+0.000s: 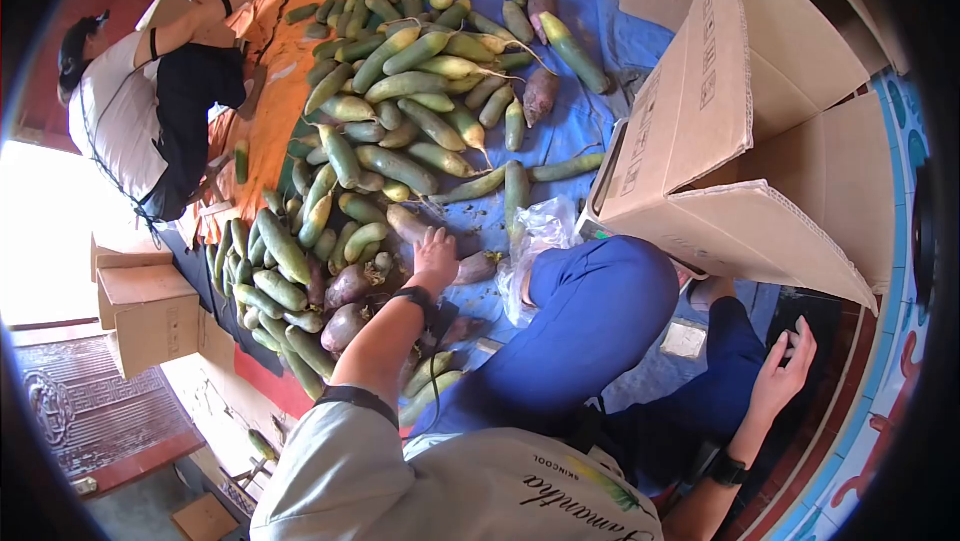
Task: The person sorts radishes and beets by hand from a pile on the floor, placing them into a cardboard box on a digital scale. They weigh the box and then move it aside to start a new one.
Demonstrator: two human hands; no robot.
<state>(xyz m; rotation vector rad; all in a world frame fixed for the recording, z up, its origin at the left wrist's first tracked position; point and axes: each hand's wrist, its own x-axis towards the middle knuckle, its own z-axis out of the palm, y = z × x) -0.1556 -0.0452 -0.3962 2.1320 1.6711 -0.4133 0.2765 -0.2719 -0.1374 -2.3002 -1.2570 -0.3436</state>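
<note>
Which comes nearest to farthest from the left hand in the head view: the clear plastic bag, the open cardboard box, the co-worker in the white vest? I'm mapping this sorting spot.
1. Clear plastic bag, just to the right of the left hand, beside the blue-trousered knee.
2. Open cardboard box, farther right, past the bag.
3. Co-worker in the white vest, far upper left, beyond the pile of green vegetables.

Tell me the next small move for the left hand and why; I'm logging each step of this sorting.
Probably close the left hand on the pale radish under its fingertips and lift it toward the open cardboard box. The hand rests open on the pile, holding nothing, and the right hand is idle by the knee.
</note>
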